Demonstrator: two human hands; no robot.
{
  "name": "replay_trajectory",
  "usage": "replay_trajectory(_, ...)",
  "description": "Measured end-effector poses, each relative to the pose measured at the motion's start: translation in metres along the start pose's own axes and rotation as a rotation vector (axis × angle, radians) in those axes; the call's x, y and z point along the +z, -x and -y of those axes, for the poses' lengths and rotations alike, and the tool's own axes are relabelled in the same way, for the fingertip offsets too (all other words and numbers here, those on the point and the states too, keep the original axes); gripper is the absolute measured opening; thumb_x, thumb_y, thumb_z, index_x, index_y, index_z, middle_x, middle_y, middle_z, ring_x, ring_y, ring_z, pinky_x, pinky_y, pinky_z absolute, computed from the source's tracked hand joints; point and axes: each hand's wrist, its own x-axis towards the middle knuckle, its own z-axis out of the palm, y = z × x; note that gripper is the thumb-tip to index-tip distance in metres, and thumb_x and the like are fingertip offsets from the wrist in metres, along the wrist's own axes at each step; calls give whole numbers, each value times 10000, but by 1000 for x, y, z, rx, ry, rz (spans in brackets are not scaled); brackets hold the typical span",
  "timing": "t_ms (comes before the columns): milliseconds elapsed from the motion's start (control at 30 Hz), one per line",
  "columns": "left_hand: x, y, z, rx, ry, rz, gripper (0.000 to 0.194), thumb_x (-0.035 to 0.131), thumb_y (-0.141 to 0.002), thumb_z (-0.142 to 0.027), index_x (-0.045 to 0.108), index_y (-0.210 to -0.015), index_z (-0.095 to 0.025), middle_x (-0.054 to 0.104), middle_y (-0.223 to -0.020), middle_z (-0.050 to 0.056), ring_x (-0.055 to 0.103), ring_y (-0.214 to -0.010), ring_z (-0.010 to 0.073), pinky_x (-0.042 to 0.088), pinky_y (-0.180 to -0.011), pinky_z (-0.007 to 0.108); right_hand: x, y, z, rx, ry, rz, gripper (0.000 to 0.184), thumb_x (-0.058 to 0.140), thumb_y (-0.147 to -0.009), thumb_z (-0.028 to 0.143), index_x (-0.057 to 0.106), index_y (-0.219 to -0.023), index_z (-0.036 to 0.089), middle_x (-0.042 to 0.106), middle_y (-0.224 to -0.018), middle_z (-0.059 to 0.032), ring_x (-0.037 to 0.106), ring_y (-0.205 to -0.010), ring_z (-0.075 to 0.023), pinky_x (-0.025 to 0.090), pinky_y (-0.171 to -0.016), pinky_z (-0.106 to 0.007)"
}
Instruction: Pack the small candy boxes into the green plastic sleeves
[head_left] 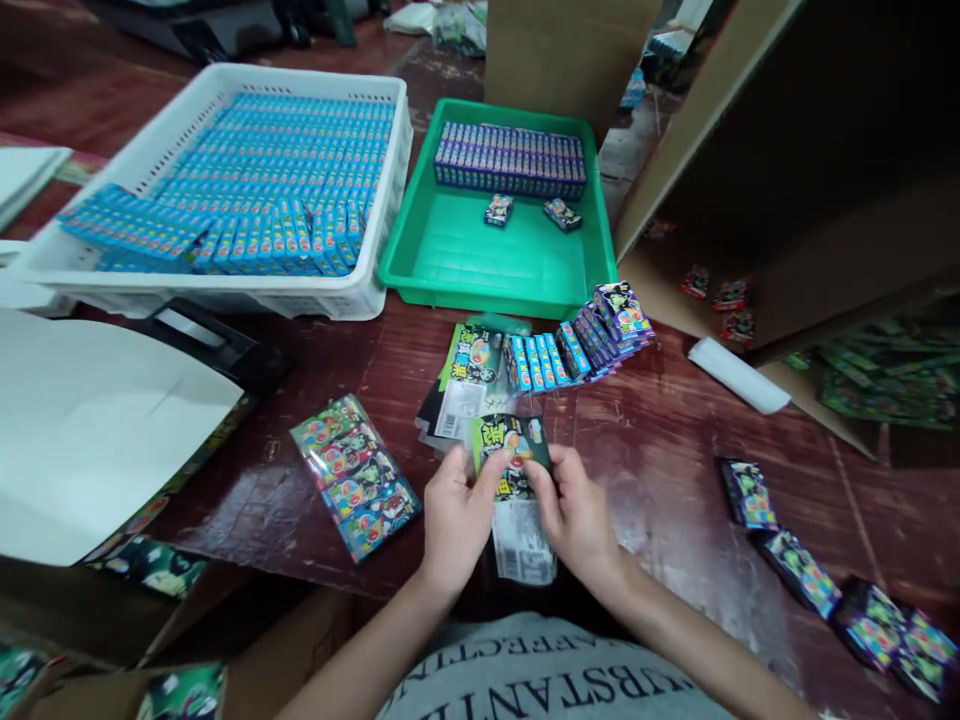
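Observation:
Both my hands hold one small plastic packet (512, 452) with a green printed label, just above the table's near edge. My left hand (456, 512) pinches its left side and my right hand (574, 515) grips its right side, fingers closed on it. More flat packets (471, 372) lie just beyond on the dark red table (660, 440). A filled clear packet of small boxes (355, 473) lies left of my left hand. A leaning row of small blue and purple boxes (576, 345) stands past the packets.
A white basket (330, 295) full of blue boxes sits at back left. A green tray (495, 280) holds a row of purple boxes and two loose ones. A big open carton (750, 120) lies at right. Loose boxes (799, 570) lie at near right, white paper (90, 420) at left.

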Motion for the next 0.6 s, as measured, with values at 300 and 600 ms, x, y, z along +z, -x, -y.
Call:
replay_trajectory(300, -32, 8, 12, 73, 154, 214, 474, 607, -976, -350, 419, -1400, -252, 717, -1174, 88, 716, -975, 181, 584, -818, 289, -12, -16, -5, -133, -263, 196, 483, 596, -1007, 340, 429, -1454, 265, 698, -1161, -67, 703, -1026, -181, 601, -887, -336)
replay_trajectory(600, -63, -10, -9, 219, -147, 214, 175, 595, -975, -365, 689, -1013, -223, 698, -1310, 90, 642, -1241, 246, 469, -1117, 424, -36, -38, 13, -211, -212, 368, 218, 575, -1026, 300, 686, -1211, 268, 721, -1244, -40, 693, -1135, -176, 571, -1005, -381)
